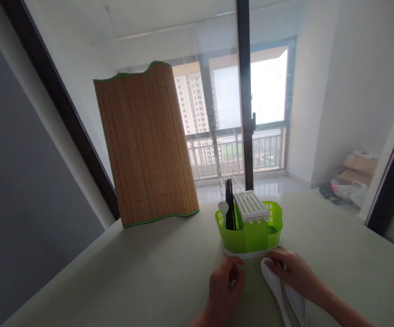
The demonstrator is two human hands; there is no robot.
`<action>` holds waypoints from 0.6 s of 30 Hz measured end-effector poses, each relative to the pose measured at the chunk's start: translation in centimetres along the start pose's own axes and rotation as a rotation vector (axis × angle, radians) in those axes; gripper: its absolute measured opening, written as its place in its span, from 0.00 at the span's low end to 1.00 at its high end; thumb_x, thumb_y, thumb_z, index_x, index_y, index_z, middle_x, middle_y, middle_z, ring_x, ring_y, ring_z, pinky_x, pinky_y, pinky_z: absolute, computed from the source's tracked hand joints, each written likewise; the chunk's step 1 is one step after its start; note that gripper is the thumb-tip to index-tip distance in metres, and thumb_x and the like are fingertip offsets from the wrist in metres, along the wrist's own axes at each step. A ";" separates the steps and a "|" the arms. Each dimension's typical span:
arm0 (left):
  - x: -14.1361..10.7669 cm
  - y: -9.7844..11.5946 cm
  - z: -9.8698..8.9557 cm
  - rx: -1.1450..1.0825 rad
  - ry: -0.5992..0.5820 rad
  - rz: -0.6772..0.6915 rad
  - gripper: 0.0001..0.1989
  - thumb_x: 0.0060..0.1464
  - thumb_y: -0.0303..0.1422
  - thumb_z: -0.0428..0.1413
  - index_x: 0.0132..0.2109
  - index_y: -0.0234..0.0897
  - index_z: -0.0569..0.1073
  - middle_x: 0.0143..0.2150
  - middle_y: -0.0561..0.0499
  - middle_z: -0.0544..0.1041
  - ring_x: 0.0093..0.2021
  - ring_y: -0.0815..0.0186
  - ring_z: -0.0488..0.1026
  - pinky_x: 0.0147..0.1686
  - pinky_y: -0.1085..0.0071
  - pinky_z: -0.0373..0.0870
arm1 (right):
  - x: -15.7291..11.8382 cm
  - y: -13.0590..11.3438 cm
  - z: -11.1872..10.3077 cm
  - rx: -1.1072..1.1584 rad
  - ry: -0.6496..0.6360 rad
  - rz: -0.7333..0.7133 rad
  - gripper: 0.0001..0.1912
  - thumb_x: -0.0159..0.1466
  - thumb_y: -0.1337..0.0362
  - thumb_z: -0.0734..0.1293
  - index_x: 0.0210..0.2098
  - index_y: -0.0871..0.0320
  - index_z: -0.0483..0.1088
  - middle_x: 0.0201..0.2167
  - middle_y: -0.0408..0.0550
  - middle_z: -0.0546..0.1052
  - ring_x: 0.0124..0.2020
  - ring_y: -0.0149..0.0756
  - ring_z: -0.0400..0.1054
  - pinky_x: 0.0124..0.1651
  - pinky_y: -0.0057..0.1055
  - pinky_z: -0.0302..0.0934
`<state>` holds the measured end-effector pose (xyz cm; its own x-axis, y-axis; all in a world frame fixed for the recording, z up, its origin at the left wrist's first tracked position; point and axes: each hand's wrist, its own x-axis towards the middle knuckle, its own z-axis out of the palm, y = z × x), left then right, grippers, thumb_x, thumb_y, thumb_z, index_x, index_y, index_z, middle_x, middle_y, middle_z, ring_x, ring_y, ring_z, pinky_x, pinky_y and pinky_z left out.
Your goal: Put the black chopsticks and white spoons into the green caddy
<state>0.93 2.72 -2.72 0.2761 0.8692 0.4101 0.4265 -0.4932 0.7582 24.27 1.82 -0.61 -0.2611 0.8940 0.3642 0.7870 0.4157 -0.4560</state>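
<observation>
A bright green utensil caddy (251, 238) with a white slotted top (251, 206) stands on the table. Black chopsticks (230, 204) and a white spoon (223, 209) stick up from its left compartment. Just in front of the caddy, my left hand (226, 286) rests with curled fingers, thumb and index apart, holding nothing. My right hand (292, 270) is closed at the bowl of a large white spoon (272, 279) lying on the table; its fingertips are partly hidden. Beside that spoon, a second white utensil (296, 302) lies partly under my right hand.
A bamboo mat (145, 150) with green edging stands upright at the left on the pale table (142, 268). A white wire rack (229, 179) shows behind the caddy. Beyond are dark-framed glass doors (244, 91), with boxes and bags (353, 177) on the floor at right.
</observation>
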 end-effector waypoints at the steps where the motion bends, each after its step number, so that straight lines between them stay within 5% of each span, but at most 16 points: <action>1: 0.0 0.2 -0.1 -0.030 -0.005 0.008 0.08 0.56 0.30 0.50 0.41 0.38 0.71 0.24 0.57 0.64 0.23 0.71 0.60 0.25 0.74 0.56 | 0.1 -0.6 -0.1 0.046 0.076 -0.030 0.12 0.67 0.61 0.60 0.32 0.55 0.72 0.27 0.44 0.74 0.28 0.35 0.68 0.32 0.29 0.60; 7: -0.8 0.8 0.1 -0.161 -0.004 0.122 0.09 0.54 0.32 0.53 0.43 0.40 0.68 0.23 0.57 0.62 0.21 0.71 0.57 0.21 0.73 0.54 | -1.1 -4.3 -0.9 0.113 0.493 -0.306 0.07 0.68 0.65 0.63 0.45 0.54 0.70 0.27 0.42 0.75 0.30 0.34 0.69 0.34 0.28 0.64; 11: -1.7 1.0 0.8 -0.176 -0.042 0.292 0.14 0.50 0.33 0.57 0.45 0.41 0.68 0.22 0.58 0.65 0.18 0.74 0.56 0.17 0.76 0.53 | -2.0 -5.5 -1.4 -0.022 0.573 -0.460 0.11 0.68 0.68 0.63 0.49 0.57 0.69 0.31 0.45 0.77 0.33 0.35 0.71 0.41 0.31 0.64; 18: -2.6 1.4 1.8 -0.183 -0.105 0.423 0.11 0.51 0.41 0.56 0.40 0.43 0.73 0.18 0.56 0.67 0.15 0.72 0.60 0.16 0.73 0.59 | -2.7 -6.3 -2.3 -0.061 0.594 -0.561 0.15 0.66 0.73 0.62 0.52 0.59 0.68 0.25 0.44 0.75 0.26 0.33 0.67 0.34 0.31 0.63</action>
<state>2.38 -0.26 -3.63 0.4824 0.5803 0.6562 0.1013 -0.7810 0.6162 21.31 -3.60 3.17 -0.2990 0.3111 0.9021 0.6608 0.7495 -0.0395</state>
